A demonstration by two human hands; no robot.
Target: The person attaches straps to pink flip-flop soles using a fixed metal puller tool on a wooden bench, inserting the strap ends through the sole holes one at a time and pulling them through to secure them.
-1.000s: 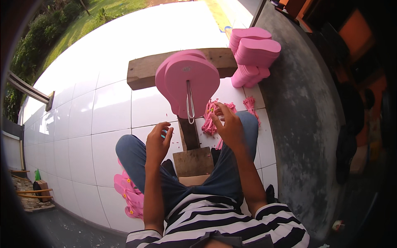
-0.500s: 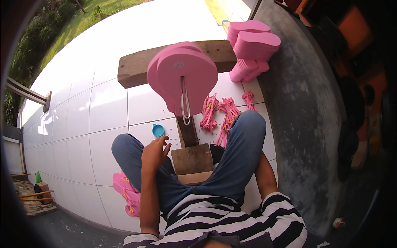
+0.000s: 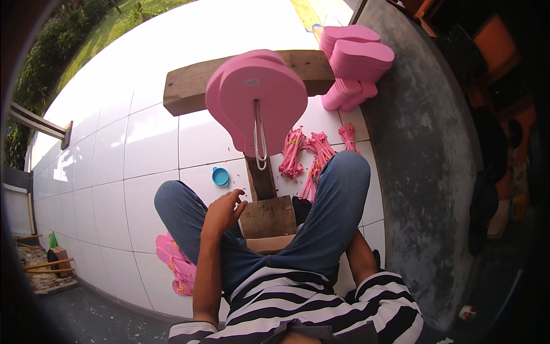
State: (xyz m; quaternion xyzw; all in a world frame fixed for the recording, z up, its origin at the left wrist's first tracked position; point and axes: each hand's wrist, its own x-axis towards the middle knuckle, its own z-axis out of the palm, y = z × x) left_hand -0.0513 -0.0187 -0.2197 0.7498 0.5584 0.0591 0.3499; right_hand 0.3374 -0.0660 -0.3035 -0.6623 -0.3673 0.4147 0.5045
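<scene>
My left hand (image 3: 224, 210) hovers over my left thigh, beside the wooden block. Its fingers are loosely bent and apart, with nothing visible in them. Just beyond it, a small round blue dish (image 3: 220, 176) sits on the white tiles. My right forearm (image 3: 361, 259) passes down beside my right thigh, and the leg hides that hand. Pink flip-flop soles (image 3: 263, 92) are stacked in front of me on a wooden stand, with a bent metal rod (image 3: 260, 137) lying through or against the top one. Bundles of pink straps (image 3: 293, 153) lie right of the stand.
A wooden beam (image 3: 186, 92) crosses the stand, whose lower block (image 3: 268, 218) lies between my legs. Stacks of pink soles (image 3: 361, 60) stand far right, near a grey concrete ledge (image 3: 418, 189). Pink flip-flops with straps (image 3: 176, 265) lie by my left leg. Small pink scraps dot the tiles.
My left hand has shifted slightly right, toward the wooden block. My right forearm has drawn inward behind the thigh. The view has tilted slightly.
</scene>
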